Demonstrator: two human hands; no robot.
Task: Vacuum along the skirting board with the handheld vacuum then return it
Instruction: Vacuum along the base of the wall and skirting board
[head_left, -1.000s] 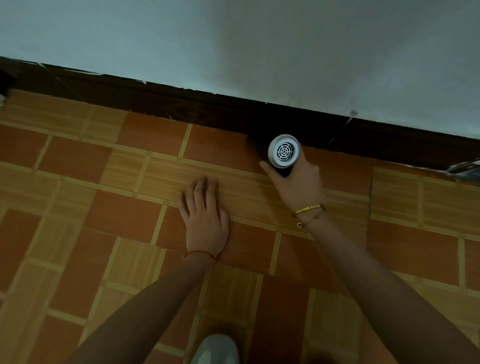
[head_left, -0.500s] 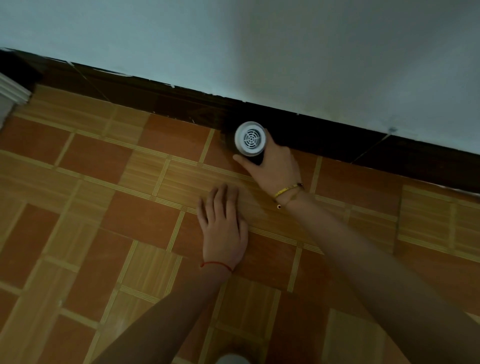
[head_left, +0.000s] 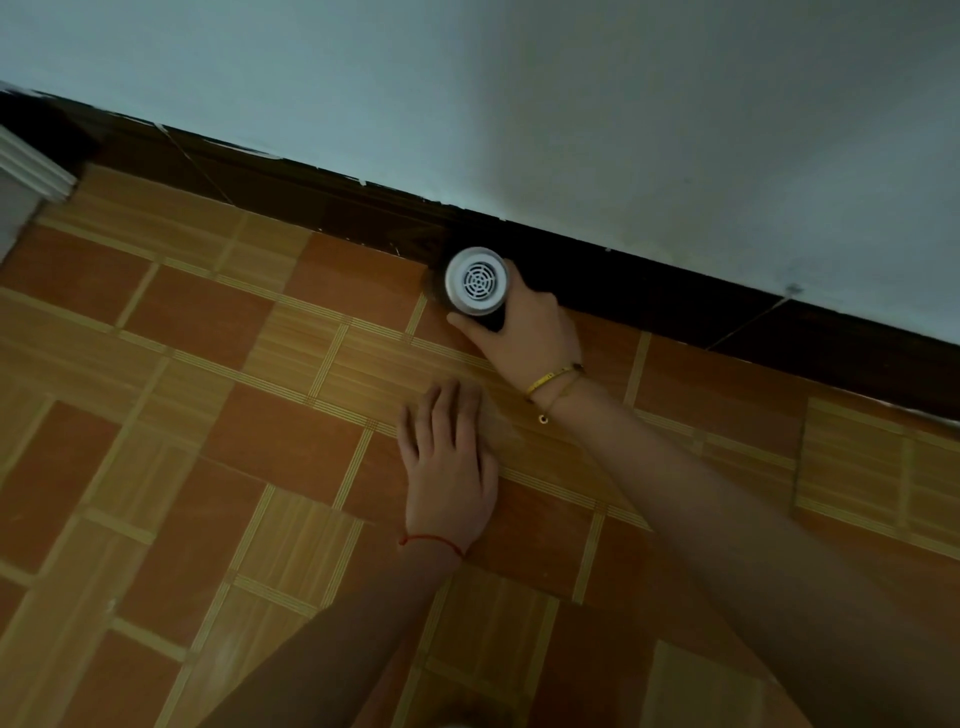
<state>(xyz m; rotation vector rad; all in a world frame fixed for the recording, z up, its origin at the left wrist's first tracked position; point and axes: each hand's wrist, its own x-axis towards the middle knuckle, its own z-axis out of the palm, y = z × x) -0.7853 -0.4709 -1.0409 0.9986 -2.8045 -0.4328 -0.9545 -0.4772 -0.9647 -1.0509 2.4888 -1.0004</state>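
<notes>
- Head view: the person's right hand (head_left: 524, 332) holds the handheld vacuum (head_left: 477, 281) at the far side of the floor, where the floor (head_left: 291, 441) meets the skirting board (head_left: 649, 291).
- The fingers of the right hand are wrapped round the dark body of the vacuum. The thumb lies along its near side, and the other fingers are mostly hidden behind the body.
- The round white rear end of the vacuum, with a grille of rings and spokes, faces the camera. Its front end points toward the skirting board and cannot be seen, so whether it touches the board cannot be told.
- The skirting board is dark and runs across the picture from the upper left down to the right edge, under the pale wall (head_left: 571, 104).
- The right wrist carries a yellow band (head_left: 550, 378) and a thinner bracelet (head_left: 557, 400) just beside it.
- The left hand (head_left: 447, 462) lies flat with the palm down on the floor, nearer to the person than the vacuum and a little to its left. It holds nothing.
- The fingers of the left hand are stretched out and pressed close together, pointing toward the skirting board.
- A red thread (head_left: 430, 543) goes round the left wrist.
- The floor is made of orange-brown tiles and yellowish striped tiles in a pattern.
- At the left edge of the floor, a white moulded frame (head_left: 31, 171) stands against the skirting board.
- Both forearms reach in from the near edge of the picture.
</notes>
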